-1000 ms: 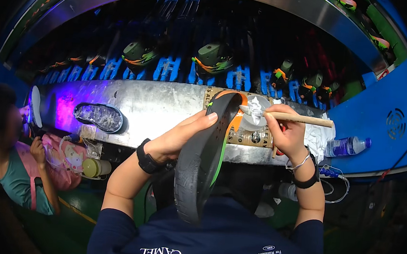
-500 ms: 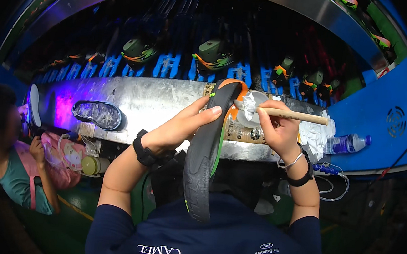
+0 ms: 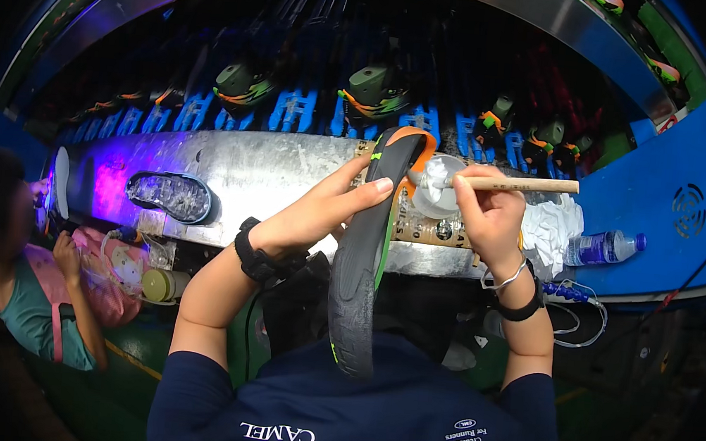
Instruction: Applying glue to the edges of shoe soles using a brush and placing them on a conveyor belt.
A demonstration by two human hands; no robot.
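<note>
A dark grey shoe sole (image 3: 357, 279) with an orange and green edge stands on its side in front of me. My left hand (image 3: 325, 210) grips it, the thumb lying across its dark face. In my right hand (image 3: 494, 223) is a brush (image 3: 538, 185) with a pale wooden handle, pinched between thumb and fingers. White wrapping covers the brush's head end, and its tip is at the sole's orange inner edge; whether it touches I cannot tell. A round translucent bowl (image 3: 437, 206) sits below the brush head, partly covered by it.
Another sole (image 3: 171, 196) lies on the metal bench (image 3: 258, 159) at left. Crumpled white paper (image 3: 549, 232) and a bottle (image 3: 606, 249) are at right. Behind, shoe uppers (image 3: 371, 89) sit on blue holders. A co-worker (image 3: 41, 279) is at far left.
The sole has shifted slightly to the right in my left hand. My right hand and the brush have moved a little right, and the handle has tilted closer to level.
</note>
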